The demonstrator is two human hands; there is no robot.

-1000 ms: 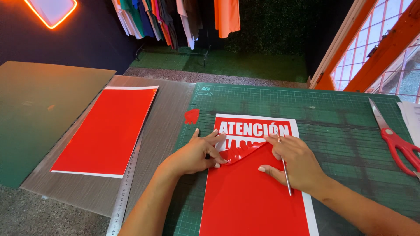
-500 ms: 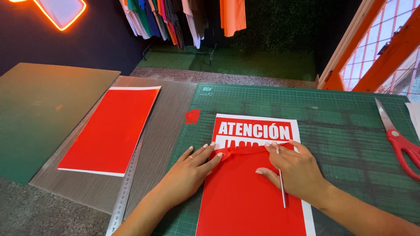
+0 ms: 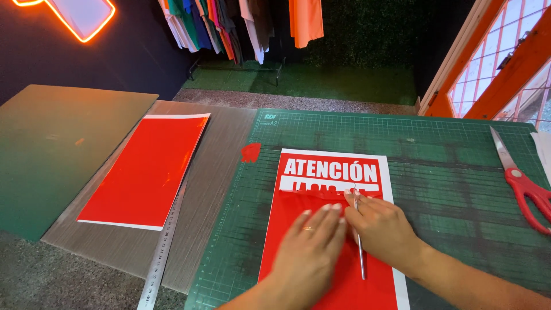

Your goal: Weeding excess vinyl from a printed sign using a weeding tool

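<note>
A: While the left hand (image 3: 307, 252) is lying flat, fingers spread, on the red vinyl (image 3: 321, 241), is anything at risk in this head view?

B: I'd judge so. The right hand (image 3: 381, 229) is closing around a thin metal tool (image 3: 360, 241) and pinching the peeled edge just under the white letters. If it is pulling too sharply, the film could be tearing or lifting a letter off the backing.

A: Where is the sheet sitting?

B: On the green gridded mat (image 3: 459, 189), near-centre. The vinyl is looking glossy and thin, the mat matte.

A: And around it?

B: Red-handled scissors (image 3: 519, 178) are lying far right, a steel ruler (image 3: 163, 247) and another red sheet (image 3: 146, 169) left.
</note>
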